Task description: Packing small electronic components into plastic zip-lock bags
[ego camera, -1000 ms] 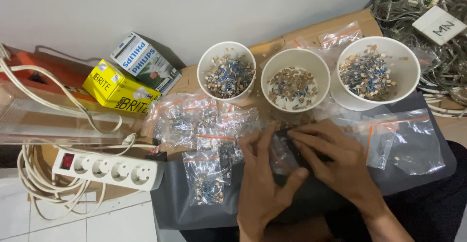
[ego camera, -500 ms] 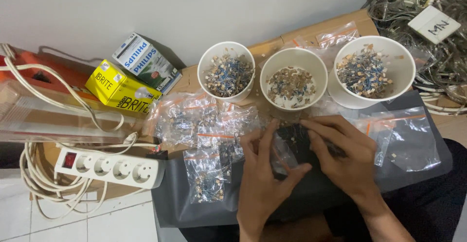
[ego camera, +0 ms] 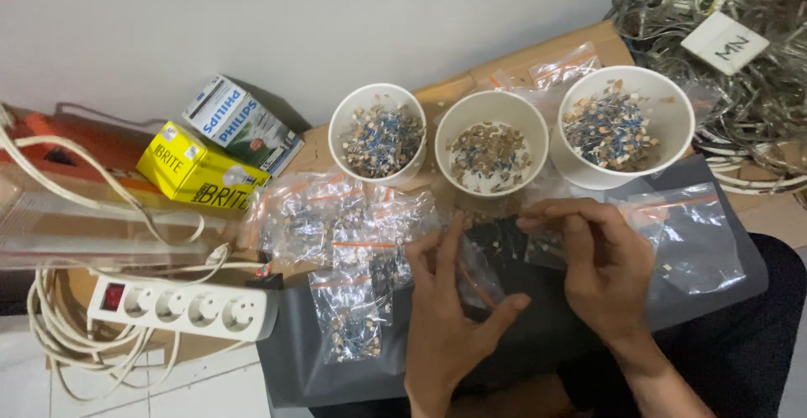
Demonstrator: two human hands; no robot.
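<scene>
Low in the middle of the view, my left hand [ego camera: 450,317] has its fingers raised and its thumb out, around a small clear zip bag [ego camera: 487,254] holding tiny parts. My right hand [ego camera: 601,271] is beside it, fingers curled over the bag's upper right edge. The bag sits on a dark grey sheet [ego camera: 319,367] on my lap. Just beyond my hands stand three white cups, left [ego camera: 336,132], middle [ego camera: 443,136] and right [ego camera: 672,128], each filled with small blue and tan electronic parts.
Several filled zip bags [ego camera: 336,224] lie left of my hands; a nearly empty bag [ego camera: 698,241] lies to the right. A white power strip [ego camera: 181,309], a yellow box [ego camera: 197,174] and a blue-white box [ego camera: 244,124] are at left. Tangled cables [ego camera: 756,82] fill the top right.
My right hand has slid up and to the right, and its fingers have curled onto the bag's edge. My left hand has opened its fingers a little and stayed in place.
</scene>
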